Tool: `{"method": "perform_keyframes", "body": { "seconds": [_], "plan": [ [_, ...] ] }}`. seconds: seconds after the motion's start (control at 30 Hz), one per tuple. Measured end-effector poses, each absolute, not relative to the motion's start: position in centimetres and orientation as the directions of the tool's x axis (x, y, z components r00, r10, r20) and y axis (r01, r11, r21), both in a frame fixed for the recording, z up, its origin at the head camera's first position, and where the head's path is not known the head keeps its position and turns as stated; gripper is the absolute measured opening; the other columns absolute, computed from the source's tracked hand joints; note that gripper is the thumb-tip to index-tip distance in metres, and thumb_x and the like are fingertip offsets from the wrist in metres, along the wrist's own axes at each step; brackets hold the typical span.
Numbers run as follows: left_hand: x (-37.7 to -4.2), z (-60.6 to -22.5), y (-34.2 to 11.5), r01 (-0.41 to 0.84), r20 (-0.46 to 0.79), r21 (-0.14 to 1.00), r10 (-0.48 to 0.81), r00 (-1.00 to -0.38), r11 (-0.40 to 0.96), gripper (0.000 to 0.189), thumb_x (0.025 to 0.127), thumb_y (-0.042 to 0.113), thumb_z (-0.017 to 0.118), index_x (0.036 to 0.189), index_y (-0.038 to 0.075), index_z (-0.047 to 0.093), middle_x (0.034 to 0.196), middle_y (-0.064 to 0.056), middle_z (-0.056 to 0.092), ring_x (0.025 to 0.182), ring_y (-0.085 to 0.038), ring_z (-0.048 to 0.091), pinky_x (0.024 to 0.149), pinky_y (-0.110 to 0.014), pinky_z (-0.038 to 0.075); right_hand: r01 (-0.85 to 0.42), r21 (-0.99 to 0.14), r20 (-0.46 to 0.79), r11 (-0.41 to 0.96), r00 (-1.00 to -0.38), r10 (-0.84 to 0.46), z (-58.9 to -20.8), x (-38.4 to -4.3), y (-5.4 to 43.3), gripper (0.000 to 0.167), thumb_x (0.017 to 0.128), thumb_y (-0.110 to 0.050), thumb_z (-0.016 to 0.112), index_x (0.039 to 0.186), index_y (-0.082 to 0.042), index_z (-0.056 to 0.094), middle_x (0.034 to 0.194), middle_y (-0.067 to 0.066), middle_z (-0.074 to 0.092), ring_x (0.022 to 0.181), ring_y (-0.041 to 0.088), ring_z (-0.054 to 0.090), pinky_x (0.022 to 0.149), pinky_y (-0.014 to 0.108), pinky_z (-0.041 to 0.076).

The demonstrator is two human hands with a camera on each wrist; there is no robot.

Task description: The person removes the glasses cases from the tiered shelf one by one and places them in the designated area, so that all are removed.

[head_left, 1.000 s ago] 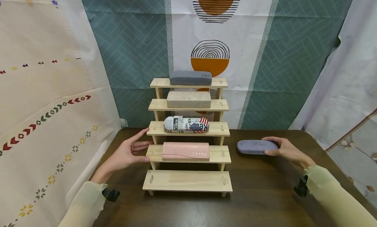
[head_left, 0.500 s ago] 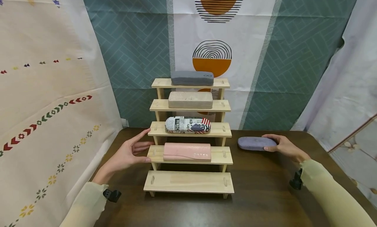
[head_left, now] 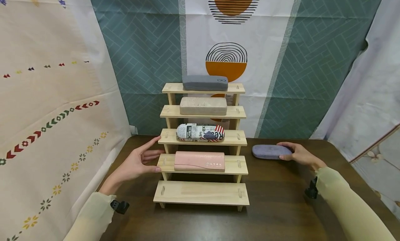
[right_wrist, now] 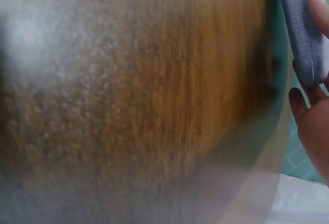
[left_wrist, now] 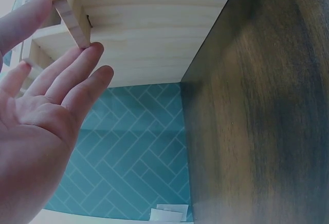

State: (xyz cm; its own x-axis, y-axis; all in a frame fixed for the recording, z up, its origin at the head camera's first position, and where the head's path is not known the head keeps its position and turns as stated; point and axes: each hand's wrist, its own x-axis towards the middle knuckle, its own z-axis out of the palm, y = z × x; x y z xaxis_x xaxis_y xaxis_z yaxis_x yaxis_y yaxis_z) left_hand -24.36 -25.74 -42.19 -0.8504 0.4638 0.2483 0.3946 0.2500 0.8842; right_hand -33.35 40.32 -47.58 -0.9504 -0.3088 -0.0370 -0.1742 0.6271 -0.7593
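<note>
In the head view my right hand (head_left: 300,155) holds a lavender glasses case (head_left: 271,151) by its right end, thumb in front and fingers behind. The case lies level, a little right of a stepped wooden rack (head_left: 201,193). Whether it touches the table I cannot tell. At the rack's left side my left hand (head_left: 137,164) reaches with mostly straight fingers. Its thumb touches the second shelf's corner and its index fingertip the third shelf's edge. In the left wrist view the fingertips (left_wrist: 94,49) meet a board's end (left_wrist: 74,21). The right wrist view shows the case (right_wrist: 307,34) partly cut off.
Up the rack stand a pink glasses case (head_left: 199,161), a newsprint-patterned case (head_left: 200,132), a beige case (head_left: 203,106) and a grey-blue case (head_left: 205,83). The bottom shelf is bare wood. Dark table (head_left: 275,199) surrounds the rack; patterned cloths (head_left: 140,60) hang behind and beside.
The right hand and the lavender case have shifted slightly back and toward the rack. The left hand stays against the rack; the whole head view has drifted a little.
</note>
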Motion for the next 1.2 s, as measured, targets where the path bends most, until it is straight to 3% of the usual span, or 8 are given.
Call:
{"method": "perform_keyframes", "body": {
  "seconds": [0.23, 0.53, 1.2],
  "plan": [
    [-24.35, -42.13, -25.73, 0.400, 0.249, 0.878, 0.465, -0.850, 0.261, 0.109, 0.082, -0.001, 0.090, 0.169, 0.022, 0.028, 0.145, -0.030, 0.057, 0.132, -0.046, 0.057, 0.098, -0.043, 0.057, -0.193, -0.755, -0.031, 0.627, -0.944, -0.328, -47.76, -33.66, 40.43, 0.068, 0.096, -0.017, 0.079, 0.152, 0.007, 0.048, 0.156, 0.035, 0.039, 0.139, 0.050, 0.038, 0.110, 0.066, 0.035],
    [-24.36, -42.14, -25.69, 0.403, 0.253, 0.879, 0.465, -0.848, 0.256, 0.110, 0.081, -0.001, 0.090, 0.169, 0.020, 0.027, 0.144, -0.033, 0.056, 0.132, -0.047, 0.056, 0.096, -0.031, 0.057, -0.194, -0.762, -0.029, 0.617, -0.943, -0.332, -47.75, -33.72, 40.33, 0.070, 0.096, -0.016, 0.078, 0.153, 0.007, 0.046, 0.158, 0.036, 0.035, 0.143, 0.054, 0.033, 0.112, 0.071, 0.030],
    [-24.29, -42.13, -25.67, 0.390, 0.248, 0.889, 0.464, -0.850, 0.238, 0.110, 0.081, -0.002, 0.090, 0.169, 0.020, 0.027, 0.143, -0.033, 0.057, 0.132, -0.049, 0.056, 0.094, -0.031, 0.058, -0.208, -0.755, -0.014, 0.621, -0.943, -0.333, -47.95, -34.21, 40.34, 0.070, 0.097, -0.016, 0.077, 0.154, 0.009, 0.044, 0.158, 0.037, 0.034, 0.144, 0.055, 0.031, 0.114, 0.071, 0.029]
  ]
}}
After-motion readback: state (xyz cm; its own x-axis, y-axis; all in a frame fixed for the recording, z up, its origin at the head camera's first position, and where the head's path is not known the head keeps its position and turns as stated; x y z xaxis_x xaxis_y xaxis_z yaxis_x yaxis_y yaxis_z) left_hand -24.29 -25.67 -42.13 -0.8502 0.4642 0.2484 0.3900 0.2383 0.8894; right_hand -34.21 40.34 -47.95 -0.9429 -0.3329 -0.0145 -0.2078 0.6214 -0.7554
